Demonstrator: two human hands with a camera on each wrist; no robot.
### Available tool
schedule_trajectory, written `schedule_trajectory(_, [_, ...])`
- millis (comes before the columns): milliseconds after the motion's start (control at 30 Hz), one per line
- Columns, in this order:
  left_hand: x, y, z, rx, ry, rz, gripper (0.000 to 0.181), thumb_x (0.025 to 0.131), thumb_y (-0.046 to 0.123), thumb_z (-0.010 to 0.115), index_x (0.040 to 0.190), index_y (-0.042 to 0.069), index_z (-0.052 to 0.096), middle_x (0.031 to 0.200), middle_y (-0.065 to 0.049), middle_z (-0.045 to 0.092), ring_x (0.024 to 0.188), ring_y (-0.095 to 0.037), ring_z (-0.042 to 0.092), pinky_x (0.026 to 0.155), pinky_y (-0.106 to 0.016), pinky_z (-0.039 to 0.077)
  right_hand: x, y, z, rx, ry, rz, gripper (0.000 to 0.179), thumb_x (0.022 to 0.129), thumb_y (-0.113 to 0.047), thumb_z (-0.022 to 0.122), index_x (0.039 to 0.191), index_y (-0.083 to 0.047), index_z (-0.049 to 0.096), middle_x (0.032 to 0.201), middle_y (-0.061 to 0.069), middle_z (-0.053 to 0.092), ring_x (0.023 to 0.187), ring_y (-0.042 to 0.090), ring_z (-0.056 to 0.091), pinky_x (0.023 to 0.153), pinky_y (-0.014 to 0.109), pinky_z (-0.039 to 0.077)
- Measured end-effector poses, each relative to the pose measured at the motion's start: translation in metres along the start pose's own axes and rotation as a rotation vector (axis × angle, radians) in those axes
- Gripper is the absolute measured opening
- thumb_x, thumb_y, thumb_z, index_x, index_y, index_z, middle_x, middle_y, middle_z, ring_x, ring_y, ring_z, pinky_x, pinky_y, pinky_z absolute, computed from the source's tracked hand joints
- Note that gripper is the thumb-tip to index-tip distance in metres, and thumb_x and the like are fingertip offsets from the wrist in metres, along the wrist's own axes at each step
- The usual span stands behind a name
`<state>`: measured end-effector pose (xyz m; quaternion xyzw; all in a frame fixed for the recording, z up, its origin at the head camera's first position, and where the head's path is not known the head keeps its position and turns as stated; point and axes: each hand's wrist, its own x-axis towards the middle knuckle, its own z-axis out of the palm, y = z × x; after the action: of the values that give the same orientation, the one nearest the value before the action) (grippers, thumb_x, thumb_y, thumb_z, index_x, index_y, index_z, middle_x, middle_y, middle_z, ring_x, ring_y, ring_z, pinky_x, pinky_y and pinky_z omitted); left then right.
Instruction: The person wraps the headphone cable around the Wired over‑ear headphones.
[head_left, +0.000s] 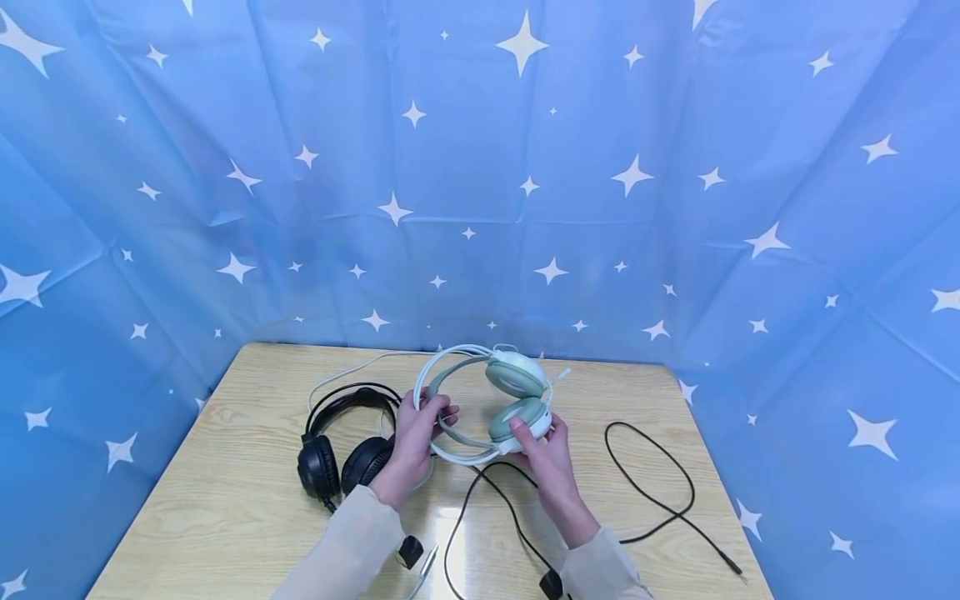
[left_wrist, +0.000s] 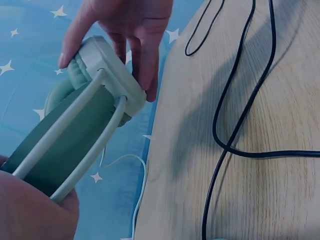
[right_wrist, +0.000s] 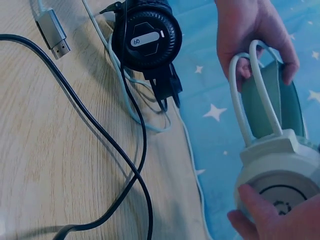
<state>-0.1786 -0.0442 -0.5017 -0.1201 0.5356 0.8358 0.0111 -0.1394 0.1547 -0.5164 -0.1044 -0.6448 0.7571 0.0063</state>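
A pale green-and-white headset [head_left: 517, 379] is held up over the table on its side, one ear cup above the other. My left hand [head_left: 412, 437] grips it by the headband, fingers round the thin white rails [left_wrist: 65, 120]. My right hand [head_left: 550, 467] holds the lower ear cup, thumb across the green cushion [head_left: 517, 414]. In the right wrist view the white outer shell [right_wrist: 275, 170] of a cup shows, with fingers on it. Beside my left forearm lies a black headset [head_left: 318, 467], its cups towards me and partly behind the wrist.
Black cable [head_left: 690, 483] loops over the right and front of the wooden table [head_left: 202, 492]. A pale cable [head_left: 360, 364] runs behind the black headset. A silver USB plug [right_wrist: 52, 32] and a small black block [head_left: 410, 551] lie near the front. A blue starry cloth [head_left: 480, 167] surrounds the table.
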Motion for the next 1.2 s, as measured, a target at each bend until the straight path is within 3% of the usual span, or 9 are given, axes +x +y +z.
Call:
schedule_trajectory(133, [-0.003, 0.001, 0.001, 0.007, 0.011, 0.044, 0.031, 0.092, 0.006, 0.063, 0.116, 0.0, 0.043, 0.083, -0.007, 0.06, 0.068, -0.013, 0.065, 0.069, -0.028, 0.059, 0.0, 0.002, 0.0, -0.002, -0.013, -0.007, 0.078, 0.1, -0.021, 0.068, 0.152, 0.008, 0.017, 0.141, 0.03, 0.041, 0.111, 0.028, 0.065, 0.094, 0.039, 0.057])
schedule_trajectory(267, [-0.003, 0.002, 0.001, 0.087, 0.031, 0.077, 0.031, 0.09, 0.008, 0.065, 0.114, 0.0, 0.047, 0.079, -0.002, 0.053, 0.062, -0.013, 0.058, 0.061, -0.024, 0.05, 0.0, 0.003, -0.001, -0.002, -0.029, -0.011, 0.078, 0.101, -0.021, 0.067, 0.152, 0.007, 0.016, 0.143, 0.03, 0.039, 0.116, 0.03, 0.063, 0.097, 0.039, 0.055])
schedule_trajectory(533, [-0.006, 0.01, 0.003, 0.315, 0.008, 0.119, 0.037, 0.088, 0.019, 0.076, 0.113, 0.004, 0.053, 0.082, -0.001, 0.05, 0.065, -0.017, 0.053, 0.066, -0.03, 0.045, -0.004, 0.004, -0.002, -0.029, -0.03, -0.023, 0.076, 0.101, -0.02, 0.067, 0.153, 0.007, 0.018, 0.143, 0.03, 0.041, 0.117, 0.028, 0.062, 0.097, 0.032, 0.054])
schedule_trajectory(667, [-0.007, 0.015, 0.004, 0.338, 0.019, 0.139, 0.035, 0.089, 0.025, 0.077, 0.108, 0.006, 0.054, 0.08, 0.001, 0.048, 0.065, -0.017, 0.05, 0.065, -0.03, 0.043, -0.005, 0.005, -0.002, -0.069, -0.017, -0.031, 0.076, 0.1, -0.021, 0.068, 0.152, 0.007, 0.021, 0.143, 0.03, 0.045, 0.117, 0.026, 0.061, 0.095, 0.028, 0.054])
schedule_trajectory(833, [-0.005, 0.019, 0.004, 0.281, 0.062, 0.189, 0.019, 0.087, 0.008, 0.065, 0.098, 0.006, 0.05, 0.073, 0.002, 0.04, 0.055, -0.014, 0.045, 0.054, -0.024, 0.04, -0.008, 0.006, -0.001, -0.108, -0.03, -0.053, 0.077, 0.099, -0.023, 0.069, 0.152, 0.009, 0.022, 0.143, 0.031, 0.048, 0.122, 0.03, 0.059, 0.094, 0.024, 0.053])
schedule_trajectory(1033, [-0.005, 0.031, 0.0, 0.25, 0.021, 0.271, 0.022, 0.083, -0.001, 0.055, 0.104, 0.003, 0.052, 0.063, 0.005, 0.038, 0.045, -0.011, 0.04, 0.045, -0.021, 0.036, -0.01, 0.008, -0.015, -0.105, -0.16, -0.028, 0.073, 0.1, -0.02, 0.066, 0.152, 0.009, 0.025, 0.148, 0.029, 0.047, 0.13, 0.029, 0.055, 0.101, 0.029, 0.051])
schedule_trajectory(1200, [-0.006, 0.047, -0.008, 0.246, -0.051, 0.319, 0.031, 0.081, -0.005, 0.052, 0.111, 0.001, 0.052, 0.057, 0.006, 0.039, 0.042, -0.01, 0.038, 0.043, -0.021, 0.033, -0.005, 0.007, -0.042, -0.271, -0.356, -0.001, 0.066, 0.103, -0.027, 0.062, 0.153, 0.006, 0.035, 0.15, 0.028, 0.048, 0.135, 0.036, 0.052, 0.109, 0.046, 0.046])
